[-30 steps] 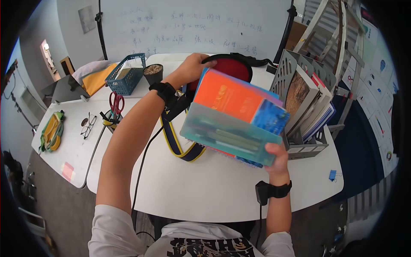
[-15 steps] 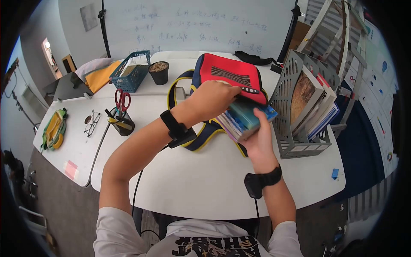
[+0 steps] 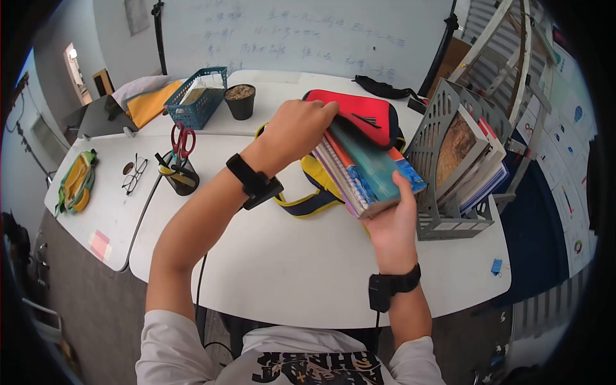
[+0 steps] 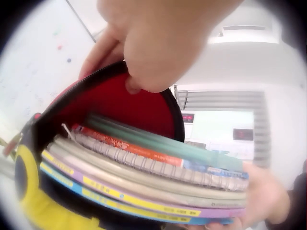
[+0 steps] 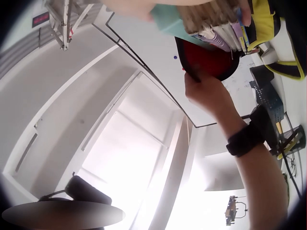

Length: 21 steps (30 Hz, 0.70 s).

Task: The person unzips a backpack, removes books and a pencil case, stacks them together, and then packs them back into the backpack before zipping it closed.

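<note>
— On the counter (image 3: pixel 308 269), what am I doing?
— I'm sliding the book stack (image 3: pixel 366 176) halfway into the red bag (image 3: pixel 359 115). My left hand (image 3: pixel 295 131) is gripping the bag's rim open; my right hand (image 3: pixel 391 221) is clasping the stack's end. Next, I judge, pushing deeper.

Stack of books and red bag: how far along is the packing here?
Done: the red bag with yellow trim lies unzipped on the white table. In hand: left hand holds its flap up; right hand holds the stack of books and notebooks, front end inside the opening. Left: most of the stack remains outside.
</note>
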Each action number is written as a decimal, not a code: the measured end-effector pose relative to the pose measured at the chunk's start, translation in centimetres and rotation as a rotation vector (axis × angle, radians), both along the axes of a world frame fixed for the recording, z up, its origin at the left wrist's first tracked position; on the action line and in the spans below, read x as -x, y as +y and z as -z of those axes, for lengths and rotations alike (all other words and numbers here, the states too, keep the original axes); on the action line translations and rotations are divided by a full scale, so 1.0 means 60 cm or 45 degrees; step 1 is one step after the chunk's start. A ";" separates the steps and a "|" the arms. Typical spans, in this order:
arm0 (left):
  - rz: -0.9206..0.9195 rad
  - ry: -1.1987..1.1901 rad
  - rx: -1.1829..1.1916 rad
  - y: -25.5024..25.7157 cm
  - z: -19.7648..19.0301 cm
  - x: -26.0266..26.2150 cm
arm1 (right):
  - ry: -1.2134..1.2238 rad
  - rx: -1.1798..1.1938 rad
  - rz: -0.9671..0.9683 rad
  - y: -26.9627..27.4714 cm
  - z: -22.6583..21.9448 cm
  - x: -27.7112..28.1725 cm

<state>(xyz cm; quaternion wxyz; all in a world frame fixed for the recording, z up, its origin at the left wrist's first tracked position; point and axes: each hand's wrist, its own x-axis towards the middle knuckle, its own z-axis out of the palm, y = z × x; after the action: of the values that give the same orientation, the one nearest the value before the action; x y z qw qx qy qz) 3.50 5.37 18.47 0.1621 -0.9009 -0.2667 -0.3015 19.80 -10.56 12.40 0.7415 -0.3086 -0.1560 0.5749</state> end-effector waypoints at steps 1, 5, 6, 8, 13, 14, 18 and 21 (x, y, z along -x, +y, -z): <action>-0.050 0.069 0.003 -0.002 -0.010 0.003 | -0.004 -0.027 -0.015 -0.002 -0.002 -0.001; 0.083 0.114 0.143 -0.038 -0.029 0.000 | -0.038 -0.023 0.091 -0.006 0.003 -0.003; 0.133 0.157 0.079 -0.047 -0.029 -0.008 | 0.033 -0.022 0.120 0.001 0.008 -0.002; 0.171 0.192 0.020 -0.062 -0.032 -0.018 | 0.096 -0.019 0.136 0.029 0.022 0.000; 0.437 0.218 0.023 -0.117 -0.041 -0.084 | 0.034 -0.082 0.303 0.111 0.044 0.037; 0.426 0.299 0.014 -0.123 -0.042 -0.091 | 0.038 -0.080 0.313 0.123 0.053 0.042; 0.372 0.254 0.046 -0.075 -0.019 -0.088 | -0.097 0.054 0.350 0.148 0.060 0.041; 0.228 0.068 0.175 -0.039 -0.011 -0.054 | -0.597 0.262 -0.295 0.120 0.054 -0.043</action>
<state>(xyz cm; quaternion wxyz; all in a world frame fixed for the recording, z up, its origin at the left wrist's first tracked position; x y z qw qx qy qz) 6.73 3.04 19.14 0.0794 -0.9378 -0.2010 -0.2717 22.37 -3.34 9.18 0.5792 -0.4871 -0.2983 0.5816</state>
